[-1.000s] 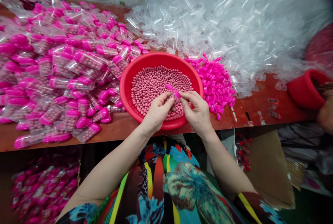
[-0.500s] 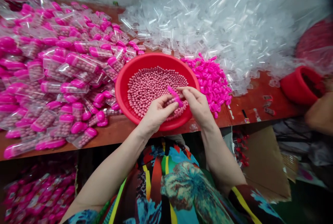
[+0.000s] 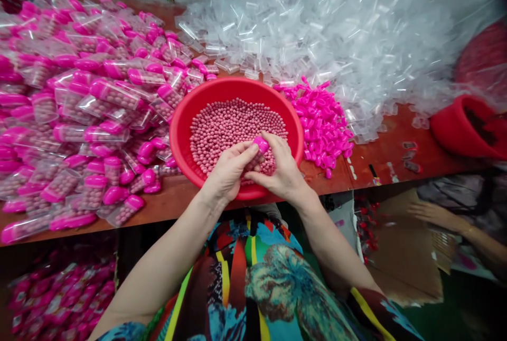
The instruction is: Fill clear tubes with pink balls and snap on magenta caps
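Note:
Over the front of the red basin (image 3: 178,145), my left hand (image 3: 225,172) grips a small clear plastic bottle with a bright pink cap (image 3: 261,144). Small pink balls seem to show inside the bottle, though my fingers hide most of it. My right hand (image 3: 283,169) closes round the same bottle from the other side, its fingertips at the cap and its thumb low down. Many round pink balls (image 3: 222,130) lie in the basin beneath both hands.
Filled pink-capped bottles (image 3: 91,103) are heaped on the left of the table. Loose pink caps (image 3: 322,124) lie right of the basin, with clear empty bottles (image 3: 317,40) piled behind. Farther right stand a red pot (image 3: 447,124) and, below it, another person's hand (image 3: 435,214).
My hands have come together round the bottle; its pink part, earlier long and tilted, now shows as a cap end. The other person's hand has moved lower and left.

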A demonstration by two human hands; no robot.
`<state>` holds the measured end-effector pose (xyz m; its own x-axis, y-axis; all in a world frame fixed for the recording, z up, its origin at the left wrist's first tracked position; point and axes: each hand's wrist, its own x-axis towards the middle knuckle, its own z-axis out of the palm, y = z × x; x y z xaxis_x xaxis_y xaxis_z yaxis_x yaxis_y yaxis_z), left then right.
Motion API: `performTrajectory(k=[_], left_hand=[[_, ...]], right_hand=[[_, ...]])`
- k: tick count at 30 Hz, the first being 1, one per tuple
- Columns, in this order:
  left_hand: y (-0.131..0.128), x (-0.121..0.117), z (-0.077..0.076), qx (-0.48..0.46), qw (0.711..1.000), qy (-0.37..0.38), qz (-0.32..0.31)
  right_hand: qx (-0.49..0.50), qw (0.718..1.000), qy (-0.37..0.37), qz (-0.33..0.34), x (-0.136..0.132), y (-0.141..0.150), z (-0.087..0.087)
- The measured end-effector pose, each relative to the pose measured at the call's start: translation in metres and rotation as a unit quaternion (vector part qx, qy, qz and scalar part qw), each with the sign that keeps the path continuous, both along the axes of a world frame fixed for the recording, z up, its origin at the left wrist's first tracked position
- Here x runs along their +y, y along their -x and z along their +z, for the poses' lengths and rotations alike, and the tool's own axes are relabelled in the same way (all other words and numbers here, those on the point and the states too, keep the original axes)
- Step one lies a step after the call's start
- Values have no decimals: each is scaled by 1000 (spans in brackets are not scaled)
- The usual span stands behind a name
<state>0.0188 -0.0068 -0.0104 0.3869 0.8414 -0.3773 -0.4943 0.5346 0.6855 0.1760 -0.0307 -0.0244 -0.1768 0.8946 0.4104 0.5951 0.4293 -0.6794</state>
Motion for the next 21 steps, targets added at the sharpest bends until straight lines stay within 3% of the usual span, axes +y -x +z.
performTrajectory(k=[4,10,13,17,19,21], left_hand=[[-1,-2,-2,7,1000,-18,-3],[1,-4,-1,11,997,-69,-31],[-2,-7,-2,57,991,-105,-58],[-11,-10,-9,215,957,-192,32],[-13,-11,-11,230,948,-211,57],[-13,-11,-10,192,962,-189,34]], right_hand=[[-69,993,-87,-33,-1,12,-13],[-76,986,-140,-56,-1,12,-18],[-77,981,-162,-75,-3,10,-20],[-97,982,-139,-83,-3,11,-19],[-117,983,-115,-80,-2,12,-17],[-129,983,-103,-81,-1,13,-15]])
